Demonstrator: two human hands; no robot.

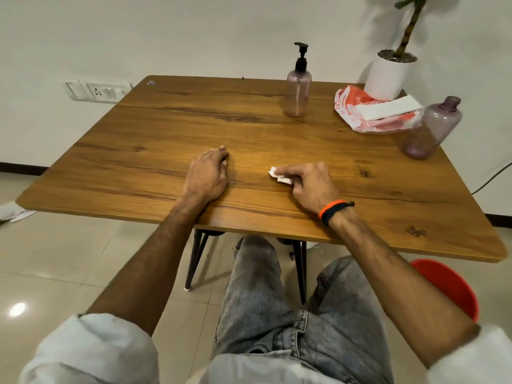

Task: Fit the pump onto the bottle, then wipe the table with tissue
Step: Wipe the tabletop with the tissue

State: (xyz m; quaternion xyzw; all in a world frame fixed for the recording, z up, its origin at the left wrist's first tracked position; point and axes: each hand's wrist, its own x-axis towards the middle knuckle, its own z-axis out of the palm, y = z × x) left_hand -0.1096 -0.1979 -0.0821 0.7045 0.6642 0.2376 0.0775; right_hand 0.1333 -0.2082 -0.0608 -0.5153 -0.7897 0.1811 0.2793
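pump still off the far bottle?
No: the black pump sits fitted on the far bottle; only the near-right bottle has an open neck.

Your right hand pinches a crumpled tissue against the tabletop; your left hand rests flat beside it. The pump bottle stands at one o'clock, an uncapped bottle at two o'clock.

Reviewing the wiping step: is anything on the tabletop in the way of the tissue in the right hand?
Nothing visible nearby. The right hand presses the tissue on bare wood near the front edge of the table. The left hand rests flat beside it. The pump bottle, tissue pack and capless bottle stand farther back.
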